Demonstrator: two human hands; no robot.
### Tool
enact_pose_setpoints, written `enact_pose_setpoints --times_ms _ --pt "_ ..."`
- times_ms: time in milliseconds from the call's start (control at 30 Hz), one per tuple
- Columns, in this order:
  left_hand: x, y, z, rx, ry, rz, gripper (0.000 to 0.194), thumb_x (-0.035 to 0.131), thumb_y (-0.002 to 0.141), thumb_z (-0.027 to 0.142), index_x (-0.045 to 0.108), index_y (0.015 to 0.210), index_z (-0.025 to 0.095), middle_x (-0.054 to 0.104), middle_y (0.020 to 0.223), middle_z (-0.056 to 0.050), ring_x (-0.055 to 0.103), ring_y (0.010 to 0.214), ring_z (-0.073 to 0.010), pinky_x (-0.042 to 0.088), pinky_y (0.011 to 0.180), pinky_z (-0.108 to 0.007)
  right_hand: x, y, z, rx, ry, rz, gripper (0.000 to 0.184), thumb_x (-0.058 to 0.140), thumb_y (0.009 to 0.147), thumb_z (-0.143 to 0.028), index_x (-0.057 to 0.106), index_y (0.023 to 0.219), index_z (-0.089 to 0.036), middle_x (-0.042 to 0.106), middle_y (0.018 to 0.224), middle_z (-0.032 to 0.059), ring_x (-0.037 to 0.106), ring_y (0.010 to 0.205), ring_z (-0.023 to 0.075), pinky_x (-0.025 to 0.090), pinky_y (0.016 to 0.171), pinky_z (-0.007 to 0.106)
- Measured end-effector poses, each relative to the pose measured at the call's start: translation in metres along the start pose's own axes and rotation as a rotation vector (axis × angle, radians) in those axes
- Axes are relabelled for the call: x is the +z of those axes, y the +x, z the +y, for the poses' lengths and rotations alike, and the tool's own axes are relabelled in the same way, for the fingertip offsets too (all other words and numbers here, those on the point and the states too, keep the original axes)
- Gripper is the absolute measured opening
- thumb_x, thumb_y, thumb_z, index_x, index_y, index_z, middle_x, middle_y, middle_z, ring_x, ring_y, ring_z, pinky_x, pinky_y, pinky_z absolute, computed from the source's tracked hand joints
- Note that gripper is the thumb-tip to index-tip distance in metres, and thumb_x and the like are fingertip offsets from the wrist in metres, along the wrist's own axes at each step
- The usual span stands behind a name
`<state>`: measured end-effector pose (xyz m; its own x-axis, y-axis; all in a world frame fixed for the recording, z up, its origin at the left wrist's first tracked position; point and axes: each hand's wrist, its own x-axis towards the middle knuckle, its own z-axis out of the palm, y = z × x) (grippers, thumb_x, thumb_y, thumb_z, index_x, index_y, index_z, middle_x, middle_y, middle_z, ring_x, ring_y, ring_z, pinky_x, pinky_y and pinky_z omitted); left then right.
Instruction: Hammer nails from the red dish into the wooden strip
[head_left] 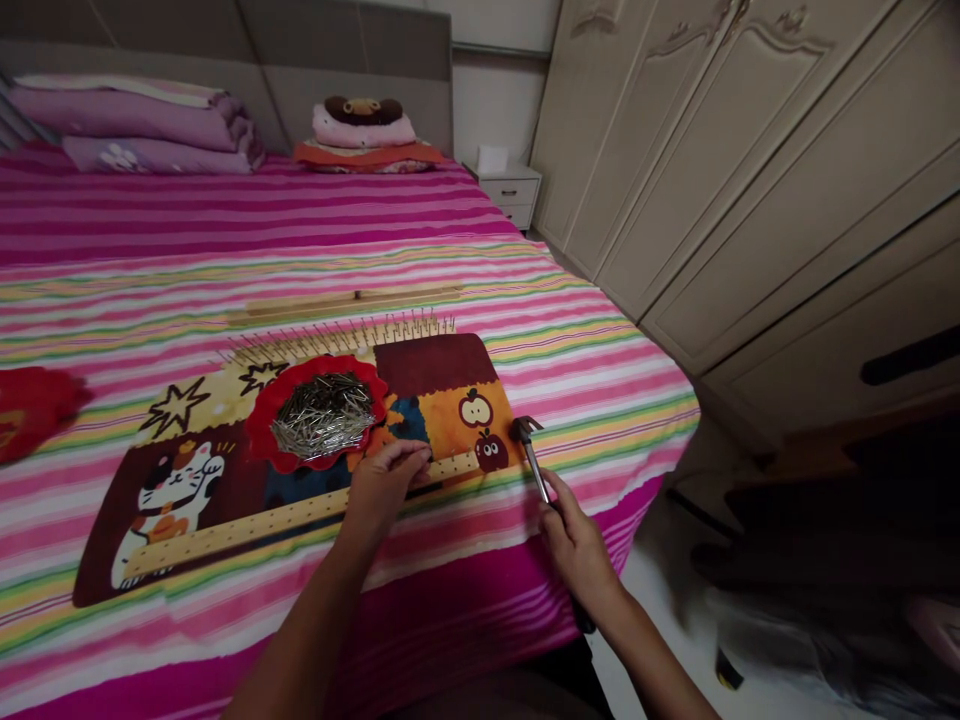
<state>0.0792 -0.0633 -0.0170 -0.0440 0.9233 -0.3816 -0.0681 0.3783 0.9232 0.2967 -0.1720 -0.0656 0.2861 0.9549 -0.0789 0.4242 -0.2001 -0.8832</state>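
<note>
My right hand (574, 540) is wrapped round the handle of a hammer (536, 465), whose head rests low at the right edge of a patterned mat (442, 358). Above a pale wooden strip (247, 527) dotted with small marks, my left hand (386, 485) is closed in a pinch. Its fingertips hold what looks like a nail, of which very little shows. Just beyond that hand, a red scalloped bowl (259, 425) holds a heap of loose nails (324, 415). Behind the bowl lies another wooden strip (300, 345) with many nails standing up from it.
Everything lies on a bed with a striped sheet (600, 375). Farther back is a plain wooden strip (345, 300); a red object (34, 410) sits at the left edge. Folded bedding (150, 125) stands by the headboard. Wardrobes (675, 130) line the right side.
</note>
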Motion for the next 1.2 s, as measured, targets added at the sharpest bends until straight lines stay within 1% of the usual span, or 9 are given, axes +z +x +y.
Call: enact_pose_setpoints --times_ms 133,333,500,600,700,800,867,1033,1200 --pt "-0.001 0.001 -0.005 0.043 0.067 -0.003 0.031 0.074 0.050 0.040 0.068 0.072 0.019 0.065 0.064 0.002 0.061 0.062 -0.0144 0.054 0.065 -0.030 -0.001 -0.001 -0.004 0.000 -0.003 0.015 0.050 0.041 0.084 -0.028 0.048 0.131 -0.011 0.044 0.052 -0.0057 0.043 0.045 0.0122 0.036 0.046 0.022" --pt "-0.005 0.007 -0.018 0.212 0.331 -0.056 0.024 0.066 0.062 0.040 0.069 0.077 0.021 0.066 0.075 -0.001 0.061 0.066 -0.0149 0.051 0.067 -0.029 -0.001 0.000 -0.005 0.009 0.016 0.016 0.051 0.042 0.084 -0.029 0.048 0.131 -0.011 0.046 0.053 -0.0050 0.044 0.046 0.0124 0.037 0.047 0.022" --pt "-0.005 0.009 -0.021 0.295 0.459 -0.060 0.021 0.062 0.067 0.040 0.069 0.076 0.022 0.067 0.073 -0.001 0.061 0.069 -0.0168 0.048 0.066 -0.028 -0.012 -0.008 -0.027 -0.008 0.049 -0.025 0.052 0.042 0.085 -0.034 0.048 0.132 -0.012 0.041 0.055 -0.0055 0.037 0.046 0.0120 0.034 0.045 0.022" --pt "-0.004 0.009 -0.020 0.359 0.522 -0.056 0.018 0.061 0.069 0.038 0.069 0.074 0.023 0.067 0.074 -0.001 0.060 0.071 -0.0164 0.046 0.067 -0.027 -0.020 -0.016 -0.054 -0.013 0.148 -0.117 0.049 0.044 0.087 -0.037 0.048 0.132 -0.018 0.041 0.058 -0.0052 0.037 0.047 0.0112 0.033 0.044 0.021" --pt "-0.003 0.007 -0.019 0.423 0.569 -0.055 0.015 0.059 0.070 0.036 0.068 0.072 0.023 0.067 0.074 0.000 0.059 0.069 -0.0152 0.045 0.067 -0.026 -0.023 -0.021 -0.078 0.029 0.281 -0.265 0.048 0.044 0.089 -0.037 0.045 0.134 -0.021 0.041 0.060 -0.0050 0.037 0.047 0.0102 0.032 0.043 0.020" --pt "-0.002 0.006 -0.019 0.490 0.608 -0.065 0.014 0.057 0.072 0.033 0.067 0.069 0.023 0.065 0.072 0.001 0.057 0.067 -0.0140 0.044 0.067 -0.025 -0.021 -0.022 -0.093 0.048 0.294 -0.388 0.047 0.043 0.091 -0.034 0.043 0.136 -0.021 0.040 0.059 -0.0057 0.034 0.047 0.0092 0.029 0.043 0.019" --pt "-0.001 0.005 -0.019 0.517 0.616 -0.065 0.014 0.056 0.072 0.032 0.065 0.067 0.023 0.064 0.071 0.001 0.056 0.066 -0.0136 0.043 0.067 -0.025 -0.019 -0.022 -0.097 0.015 0.244 -0.409 0.045 0.042 0.091 -0.031 0.043 0.135 -0.021 0.040 0.060 -0.0055 0.033 0.049 0.0093 0.029 0.044 0.019" --pt "-0.001 0.005 -0.021 0.510 0.613 -0.062 0.013 0.056 0.072 0.032 0.064 0.067 0.022 0.063 0.070 0.001 0.055 0.065 -0.0135 0.042 0.065 -0.025 -0.014 -0.022 -0.097 -0.102 0.097 -0.376 0.046 0.039 0.091 -0.031 0.043 0.136 -0.021 0.034 0.058 -0.0062 0.030 0.050 0.0101 0.028 0.045 0.021" --pt "-0.001 0.007 -0.023 0.510 0.623 -0.065 0.012 0.055 0.072 0.027 0.062 0.063 0.021 0.060 0.068 0.001 0.054 0.065 -0.0129 0.042 0.064 -0.025 -0.014 -0.025 -0.094 -0.056 0.103 -0.414 0.046 0.040 0.090 -0.033 0.046 0.135 -0.022 0.038 0.056 -0.0057 0.032 0.047 0.0103 0.031 0.043 0.020"
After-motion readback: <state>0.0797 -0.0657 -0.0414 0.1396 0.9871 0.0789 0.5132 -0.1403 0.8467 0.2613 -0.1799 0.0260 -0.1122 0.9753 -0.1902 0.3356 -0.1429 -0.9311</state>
